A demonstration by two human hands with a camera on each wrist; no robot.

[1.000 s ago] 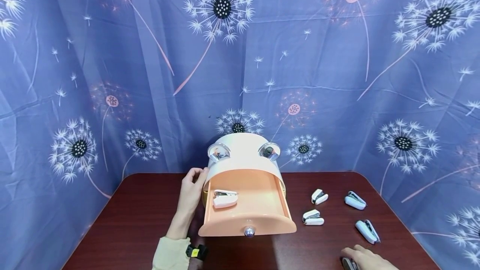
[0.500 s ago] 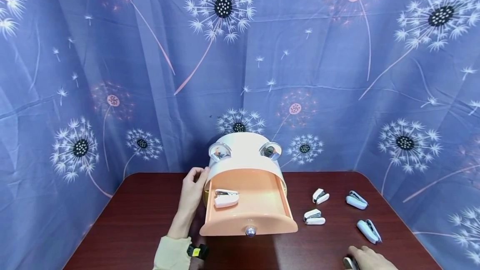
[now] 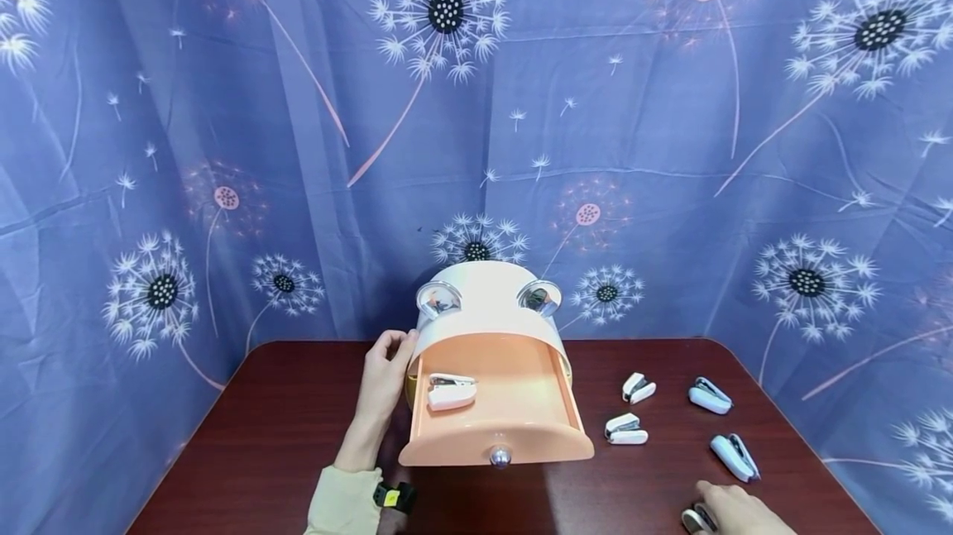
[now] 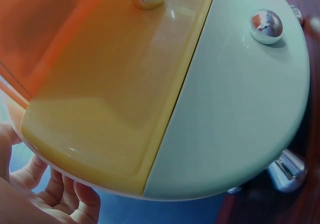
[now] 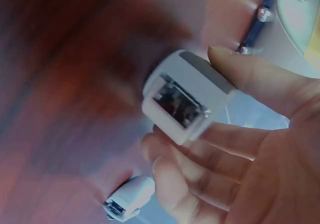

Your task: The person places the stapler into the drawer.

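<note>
A white rounded drawer unit [image 3: 486, 295] with shiny, eye-like knobs stands on the table, its peach top drawer [image 3: 514, 444] pulled out. In that drawer, against the left side, lies a pale pink mini stapler [image 3: 451, 393]. My left hand [image 3: 383, 378] rests against the unit's left side; the left wrist view shows bent fingers [image 4: 60, 194] at its edge, below the yellow drawer [image 4: 110, 99] and green drawer [image 4: 235, 104]. At the table's front right, my right hand [image 3: 740, 510] pinches a white and grey mini stapler [image 5: 187, 97] between thumb and fingers.
Right of the unit lie two white staplers, the rear stapler [image 3: 638, 388] and the front stapler [image 3: 625, 429]. Farther right are two light blue ones, the rear blue stapler [image 3: 710, 396] and the front blue stapler [image 3: 735, 458]. A blue dandelion-print curtain [image 3: 633, 121] surrounds the dark red table [image 3: 260, 436].
The stapler in my right hand has tilted slightly, showing more of its light edge. The head view has shifted a little. My left hand stays at the unit's side.
</note>
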